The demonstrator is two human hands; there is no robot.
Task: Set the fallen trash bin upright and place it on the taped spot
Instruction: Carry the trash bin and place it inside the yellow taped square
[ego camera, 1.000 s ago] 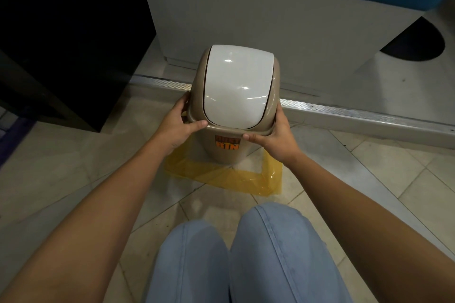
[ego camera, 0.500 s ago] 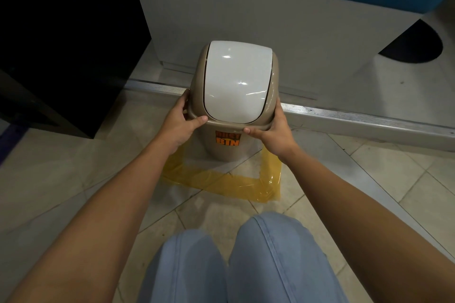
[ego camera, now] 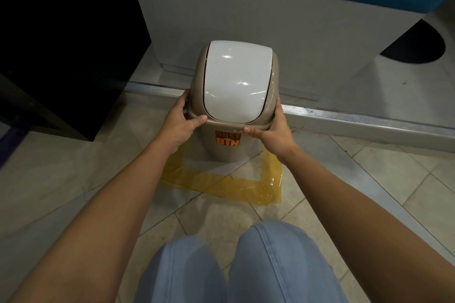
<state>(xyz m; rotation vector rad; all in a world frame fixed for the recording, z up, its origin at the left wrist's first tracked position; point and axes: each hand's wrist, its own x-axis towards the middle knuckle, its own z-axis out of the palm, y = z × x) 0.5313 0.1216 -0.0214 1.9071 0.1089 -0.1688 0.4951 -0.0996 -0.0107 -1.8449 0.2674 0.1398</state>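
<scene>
While both hands gripped it, the bin stood upright inside the tape, a yellow outline stuck to the floor. Its base sat toward the far side of that outline, with the near strip and the right strip of tape showing bare in front of it and to its right; whether the base fully touched the tiles could not be told. The left hand clasped the bin's left rim, thumb lying along the front edge and fingers curled round the side. The right hand clasped the right rim the same way, thumb pressed to the front edge just above the bin's label, an orange sticker reading DUST BIN. A white swing lid covered the bin's top, closed and glossy with light spots on it. Just behind the bin ran a metal sill, and behind that rose a grey panel with a blue surface above it. Left of the bin, well apart, stood a black cabinet. Nearer than the tape, two knees in light blue denim pointed toward the bin.
</scene>
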